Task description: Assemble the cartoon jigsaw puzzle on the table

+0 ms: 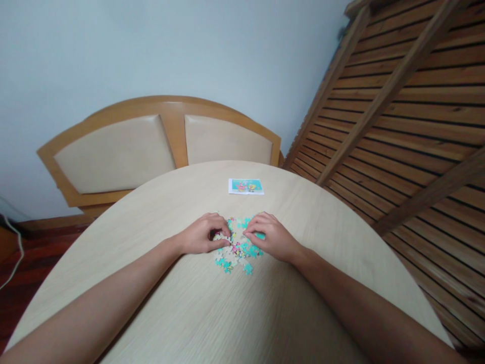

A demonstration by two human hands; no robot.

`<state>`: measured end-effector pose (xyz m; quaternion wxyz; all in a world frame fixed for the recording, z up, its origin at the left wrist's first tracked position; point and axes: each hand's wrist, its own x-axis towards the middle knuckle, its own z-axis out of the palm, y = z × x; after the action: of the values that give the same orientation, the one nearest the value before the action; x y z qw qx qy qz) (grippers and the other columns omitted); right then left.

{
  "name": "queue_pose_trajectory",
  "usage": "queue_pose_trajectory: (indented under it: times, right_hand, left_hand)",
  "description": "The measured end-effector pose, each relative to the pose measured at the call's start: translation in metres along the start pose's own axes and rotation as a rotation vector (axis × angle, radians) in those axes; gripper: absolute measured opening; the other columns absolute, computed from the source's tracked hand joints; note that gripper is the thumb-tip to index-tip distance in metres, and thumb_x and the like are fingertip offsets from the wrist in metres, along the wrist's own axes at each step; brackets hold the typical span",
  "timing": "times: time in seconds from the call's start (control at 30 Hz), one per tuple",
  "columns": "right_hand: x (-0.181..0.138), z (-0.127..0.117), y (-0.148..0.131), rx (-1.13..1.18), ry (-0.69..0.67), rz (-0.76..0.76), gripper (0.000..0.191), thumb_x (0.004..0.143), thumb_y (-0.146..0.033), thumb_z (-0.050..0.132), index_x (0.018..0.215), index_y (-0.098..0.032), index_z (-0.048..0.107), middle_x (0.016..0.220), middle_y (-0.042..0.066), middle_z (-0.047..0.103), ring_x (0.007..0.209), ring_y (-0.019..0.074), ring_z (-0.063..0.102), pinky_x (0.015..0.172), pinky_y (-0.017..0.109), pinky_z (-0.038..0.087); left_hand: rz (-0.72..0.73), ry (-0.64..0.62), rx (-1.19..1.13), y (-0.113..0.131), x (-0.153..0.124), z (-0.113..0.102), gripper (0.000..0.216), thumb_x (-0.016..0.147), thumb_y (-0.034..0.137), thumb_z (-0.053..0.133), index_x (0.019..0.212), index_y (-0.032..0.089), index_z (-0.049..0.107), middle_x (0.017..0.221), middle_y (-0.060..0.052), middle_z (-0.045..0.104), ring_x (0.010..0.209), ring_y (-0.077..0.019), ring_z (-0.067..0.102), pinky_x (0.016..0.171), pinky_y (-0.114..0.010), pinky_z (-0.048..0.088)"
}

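A small heap of jigsaw pieces point(238, 248), mostly turquoise with some pale, pink and yellow ones, lies loose on the round pale wood table point(227, 313), and both hands meet over it. The left hand point(202, 235) rests on the table at the heap's left edge. Its fingers are curled in, and the thumb and forefinger are pinched together on a pale piece point(224, 236) at that edge. The right hand point(271, 237) lies on the heap's right side, knuckles up. Its fingers are bent down so that the tips press among the turquoise pieces, and I cannot tell whether it has hold of any piece. The 2 hands' fingertips are near each other above the heap's middle, but apart.

Beyond the heap, further from the person, a small printed card point(246, 186) with a turquoise cartoon picture lies flat on the table, well apart from the pieces. Further beyond the heap a wooden headboard point(172, 126) with 2 cream padded panels leans on the pale blue wall point(189, 50). To the heap's right, off the table, a slatted wooden frame point(409, 126) stands tilted
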<state>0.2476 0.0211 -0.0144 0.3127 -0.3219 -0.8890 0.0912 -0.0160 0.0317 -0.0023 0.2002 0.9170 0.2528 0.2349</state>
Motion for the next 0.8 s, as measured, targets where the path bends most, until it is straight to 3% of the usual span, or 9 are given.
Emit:
queue_pose_trajectory:
  times: [0.2,0.37,0.5,0.8]
  right_hand:
    - [0.0,-0.003,0.003,-0.075,0.087,0.009,0.009,0.089,-0.023,0.068,0.081,-0.022,0.071,0.086,0.003,0.072,0.091,0.0201,0.062,0.085,0.035,0.043]
    - [-0.001,-0.01,0.004,-0.188,0.13,0.004,0.01,0.081,-0.017,0.067,0.072,-0.021,0.065,0.08,0.003,0.069,0.085,0.0207,0.061,0.08,0.035,0.041]
    - [-0.001,-0.012,0.004,-0.206,0.073,-0.003,0.011,0.076,-0.014,0.063,0.069,-0.021,0.061,0.075,0.002,0.067,0.082,0.0204,0.06,0.081,0.035,0.041]
    - [-0.003,-0.012,0.003,-0.153,-0.018,0.012,0.011,0.076,-0.014,0.062,0.068,-0.021,0.059,0.071,0.001,0.065,0.077,0.0187,0.059,0.08,0.034,0.041]
  left_hand:
    - [-0.07,0.111,-0.133,-0.002,0.0,0.002,0.021,0.093,0.037,0.066,0.083,0.019,0.069,0.082,-0.004,0.07,0.079,-0.0159,0.061,0.076,-0.029,0.046]
    - [-0.2,0.238,-0.075,-0.004,-0.001,0.002,0.02,0.092,0.036,0.064,0.086,0.017,0.07,0.081,-0.004,0.068,0.077,-0.0159,0.06,0.073,-0.029,0.047]
    - [-0.285,0.291,-0.037,-0.007,-0.001,0.003,0.022,0.092,0.038,0.064,0.092,0.018,0.071,0.082,-0.005,0.068,0.076,-0.0166,0.061,0.074,-0.03,0.048]
    - [-0.319,0.3,-0.039,-0.007,-0.001,0.003,0.023,0.093,0.037,0.06,0.094,0.018,0.072,0.088,-0.007,0.072,0.079,-0.0182,0.063,0.077,-0.032,0.05]
